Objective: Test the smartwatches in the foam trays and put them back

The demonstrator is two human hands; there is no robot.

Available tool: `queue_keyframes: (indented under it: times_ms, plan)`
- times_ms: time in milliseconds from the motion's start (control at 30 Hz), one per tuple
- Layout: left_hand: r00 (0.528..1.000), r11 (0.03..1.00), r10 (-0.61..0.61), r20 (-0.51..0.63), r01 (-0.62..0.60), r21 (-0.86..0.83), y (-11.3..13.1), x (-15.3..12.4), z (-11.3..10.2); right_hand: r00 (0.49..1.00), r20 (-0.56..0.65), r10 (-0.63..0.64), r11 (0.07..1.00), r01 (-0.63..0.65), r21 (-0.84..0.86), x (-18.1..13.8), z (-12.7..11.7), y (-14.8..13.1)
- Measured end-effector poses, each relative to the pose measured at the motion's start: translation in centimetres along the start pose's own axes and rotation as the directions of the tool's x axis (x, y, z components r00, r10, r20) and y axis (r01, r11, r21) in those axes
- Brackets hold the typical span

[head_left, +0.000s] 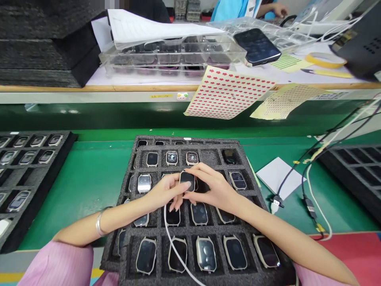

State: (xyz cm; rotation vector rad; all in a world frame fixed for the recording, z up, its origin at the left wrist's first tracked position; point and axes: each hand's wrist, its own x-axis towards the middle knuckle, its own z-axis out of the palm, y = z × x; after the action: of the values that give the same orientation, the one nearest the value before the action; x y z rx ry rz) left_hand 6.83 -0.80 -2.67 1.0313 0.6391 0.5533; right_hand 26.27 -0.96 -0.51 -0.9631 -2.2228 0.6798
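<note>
Between my two hands, above the middle of a dark foam tray (190, 231), is a strapless smartwatch (186, 177) with its dark screen facing up. My left hand (166, 191) grips its left side, with the thumb lying on the lower part of the screen. My right hand (212, 184) pinches its upper and lower right edges with thumb and fingers. A white cable (175, 247) runs from beneath my left hand down across the tray; its upper end is hidden. Several more watches sit in the tray's compartments, among them a watch with a lit face (172, 157).
Another watch tray (64, 149) lies left, and a foam tray (351, 174) lies right. Connector cables (309, 206) hang beside a white pad (281, 176). The shelf bears clear plastic trays (175, 59), a phone (257, 45) and a sticker sheet (228, 93). Someone's blue sleeve (233, 10) shows behind.
</note>
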Motion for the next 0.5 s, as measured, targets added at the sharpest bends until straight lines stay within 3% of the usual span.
queue_keyframes:
  times_ms: [333,500]
  plan:
    - [0.986,0.939,-0.146,0.083,0.165,-0.302,0.11,0.75,-0.51,0.979,-0.002,0.202,0.955,-0.196,0.223,0.68,0.29,0.28]
    - [0.986,0.929,-0.121,0.118,0.154,-0.337,0.0,0.56,-0.39,0.976,0.041,0.214,0.931,-0.217,0.294,0.74,-0.09,0.0]
